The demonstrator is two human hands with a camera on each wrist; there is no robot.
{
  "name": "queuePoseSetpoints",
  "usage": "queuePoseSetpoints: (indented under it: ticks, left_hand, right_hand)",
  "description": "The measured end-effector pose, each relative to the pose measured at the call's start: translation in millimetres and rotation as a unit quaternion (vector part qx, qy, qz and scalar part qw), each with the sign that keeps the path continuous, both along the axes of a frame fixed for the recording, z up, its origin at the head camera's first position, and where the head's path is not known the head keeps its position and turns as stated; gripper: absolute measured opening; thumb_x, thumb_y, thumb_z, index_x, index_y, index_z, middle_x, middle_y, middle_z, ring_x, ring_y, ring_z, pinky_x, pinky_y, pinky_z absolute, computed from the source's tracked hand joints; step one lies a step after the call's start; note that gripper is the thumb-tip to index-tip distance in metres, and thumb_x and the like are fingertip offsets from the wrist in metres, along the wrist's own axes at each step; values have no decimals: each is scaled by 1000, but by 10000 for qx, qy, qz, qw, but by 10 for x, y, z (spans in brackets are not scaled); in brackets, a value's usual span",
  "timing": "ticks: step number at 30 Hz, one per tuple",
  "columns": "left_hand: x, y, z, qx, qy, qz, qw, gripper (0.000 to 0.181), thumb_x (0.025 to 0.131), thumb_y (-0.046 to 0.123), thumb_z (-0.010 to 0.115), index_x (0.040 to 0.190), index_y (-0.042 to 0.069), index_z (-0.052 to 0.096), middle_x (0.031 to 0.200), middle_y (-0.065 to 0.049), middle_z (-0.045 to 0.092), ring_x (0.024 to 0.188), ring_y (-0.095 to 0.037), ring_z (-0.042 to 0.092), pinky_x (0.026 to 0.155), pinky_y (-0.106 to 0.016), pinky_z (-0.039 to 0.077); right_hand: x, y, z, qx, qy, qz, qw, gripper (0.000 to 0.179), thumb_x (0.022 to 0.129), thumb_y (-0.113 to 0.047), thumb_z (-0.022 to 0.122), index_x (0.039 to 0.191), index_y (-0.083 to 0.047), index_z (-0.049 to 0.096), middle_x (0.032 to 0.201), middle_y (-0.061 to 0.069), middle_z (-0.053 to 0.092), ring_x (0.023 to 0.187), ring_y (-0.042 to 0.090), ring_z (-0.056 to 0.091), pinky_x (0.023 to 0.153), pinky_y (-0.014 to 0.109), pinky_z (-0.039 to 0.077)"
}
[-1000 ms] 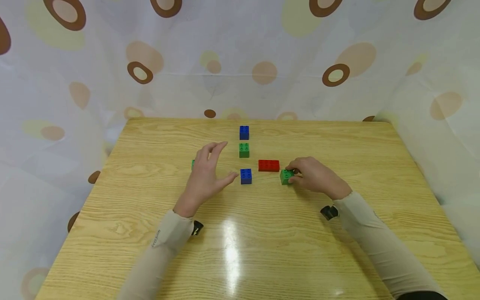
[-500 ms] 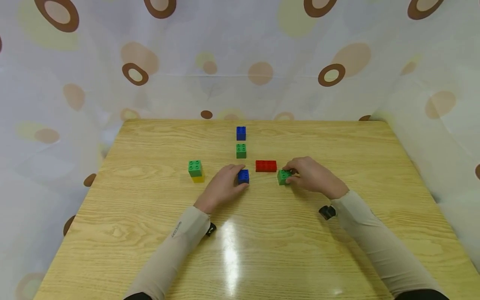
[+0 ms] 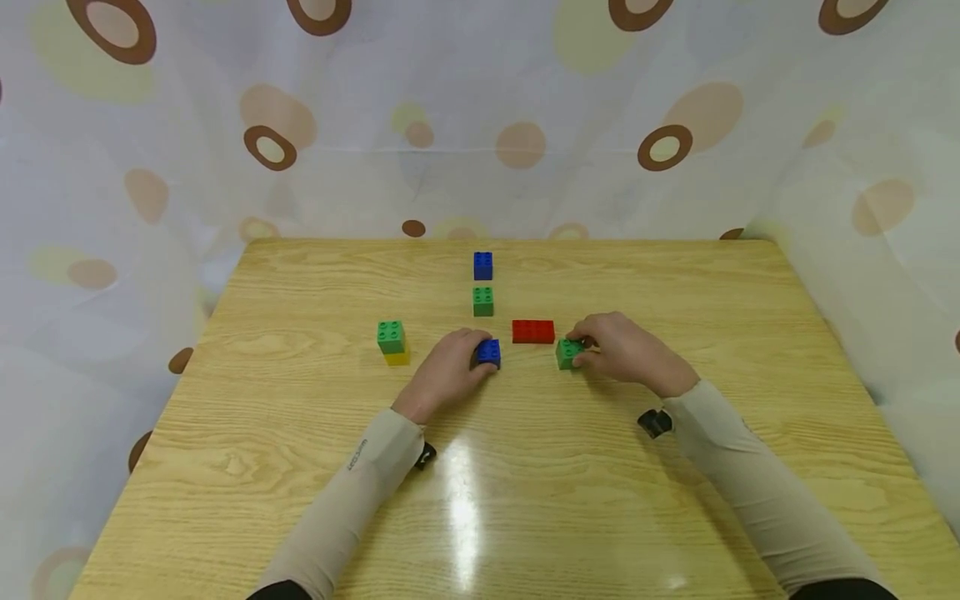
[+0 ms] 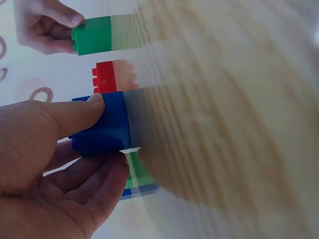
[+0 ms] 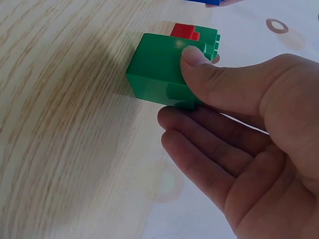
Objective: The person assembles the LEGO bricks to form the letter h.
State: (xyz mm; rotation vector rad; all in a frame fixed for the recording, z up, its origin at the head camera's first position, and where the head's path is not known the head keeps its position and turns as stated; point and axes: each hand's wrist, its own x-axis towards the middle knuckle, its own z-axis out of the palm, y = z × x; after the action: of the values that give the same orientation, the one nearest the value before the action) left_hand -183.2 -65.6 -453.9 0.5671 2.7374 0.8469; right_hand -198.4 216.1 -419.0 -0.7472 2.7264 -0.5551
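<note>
My left hand pinches a blue toy brick between thumb and fingers, near the middle of the wooden table. To its right, my right hand grips a green brick the same way, thumb on one side and fingertips on the other. Both bricks appear to stand on the tabletop, studs upward. Between the hands and slightly farther back lies a longer red brick, close to the held green one. Behind the held blue brick sit another green brick and, farther back, a second blue brick.
Left of the left hand, a green brick is stacked on a yellow brick. The wooden table ends at a patterned curtain along the back and sides.
My left hand has come right and down from above the table, closing its fingers on the blue brick. My right hand keeps its grip on the green brick, nearly still.
</note>
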Motion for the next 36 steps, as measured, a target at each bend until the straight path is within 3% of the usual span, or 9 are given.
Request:
queuePoseSetpoints:
  ticks: [17, 28, 36]
  left_hand:
    - [188, 193, 112, 23, -119, -751, 9971, 38, 97, 24, 71, 128, 4, 62, 123, -8, 67, 108, -19, 62, 99, -34, 53]
    - [220, 241, 105, -222, -79, -695, 9973, 40, 94, 26, 75, 127, 6, 64, 117, -7, 65, 103, -18, 60, 94, -33, 53]
    - [185, 235, 108, -417, 37, -730, 9965, 42, 91, 29, 79, 125, 7, 67, 113, -5, 69, 97, -16, 62, 91, -32, 54]
  right_hand:
    - [-7, -13, 15, 98, -37, -46, 9999, 36, 93, -11, 75, 124, 5, 67, 117, 18, 71, 102, 30, 69, 88, 45, 58]
    - [-9, -38, 14, 76, -54, -26, 10000, 36, 93, -11, 75, 124, 5, 67, 117, 18, 71, 101, 30, 69, 87, 45, 58]
    - [-4, -14, -15, 95, 99, 61, 9999, 36, 93, -11, 74, 124, 6, 67, 116, 19, 71, 100, 29, 70, 86, 45, 59]
